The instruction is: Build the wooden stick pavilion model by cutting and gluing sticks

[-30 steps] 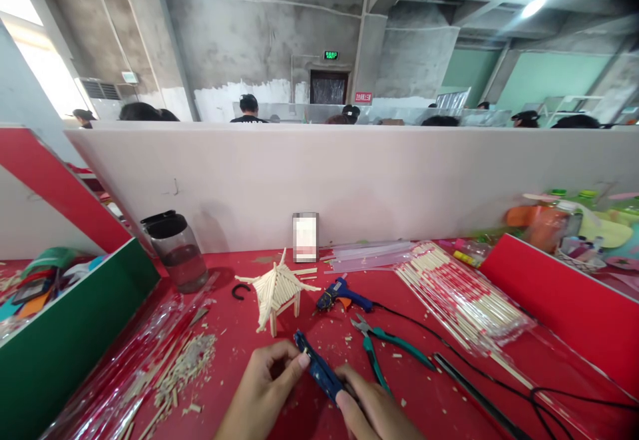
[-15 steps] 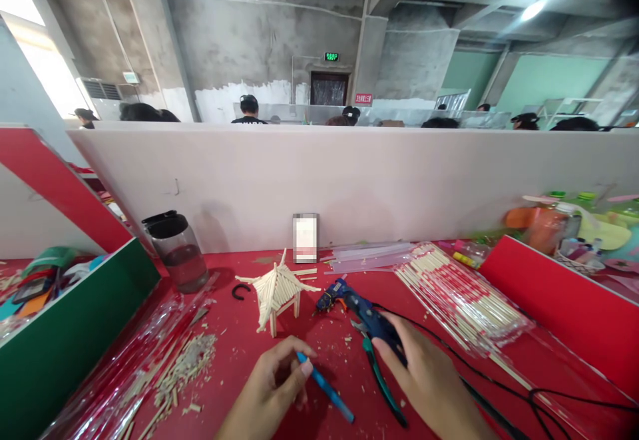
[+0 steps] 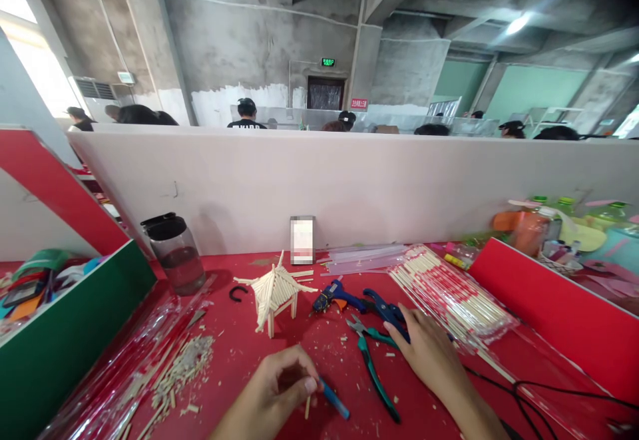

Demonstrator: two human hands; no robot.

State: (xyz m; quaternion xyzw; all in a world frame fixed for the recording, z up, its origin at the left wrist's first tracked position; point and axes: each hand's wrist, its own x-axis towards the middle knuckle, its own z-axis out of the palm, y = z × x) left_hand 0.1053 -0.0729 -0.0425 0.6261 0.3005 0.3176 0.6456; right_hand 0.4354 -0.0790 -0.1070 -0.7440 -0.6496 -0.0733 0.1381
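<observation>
My left hand (image 3: 284, 387) is closed, thumb and forefinger pinched at the upper end of a blue pen (image 3: 334, 399). Below those fingers shows the end of a thin wooden stick (image 3: 307, 408). My right hand (image 3: 424, 340) has its thumb and fingers around the handle of a dark blue hand tool (image 3: 383, 308) lying on the table; its far part is covered. Left of that tool is a blue glue gun (image 3: 332, 295) with an orange trigger. Green-handled cutting pliers (image 3: 372, 367) lie spread between my hands. A small stick-built pavilion (image 3: 274, 290) stands beyond my left hand.
A lidded bottle (image 3: 177, 253) stands at the back left. Stick scraps (image 3: 190, 360) and plastic wrapping (image 3: 120, 360) lie at left. At right are bagged wooden sticks (image 3: 454, 287), a black cable (image 3: 524, 387) and a red divider (image 3: 539, 313). A white partition (image 3: 359, 187) closes the back.
The view has shifted slightly. My right hand has moved right with the dark blue tool, away from the glue gun and pliers, uncovering more of both. The pen's upper end is now behind my left fingers.
</observation>
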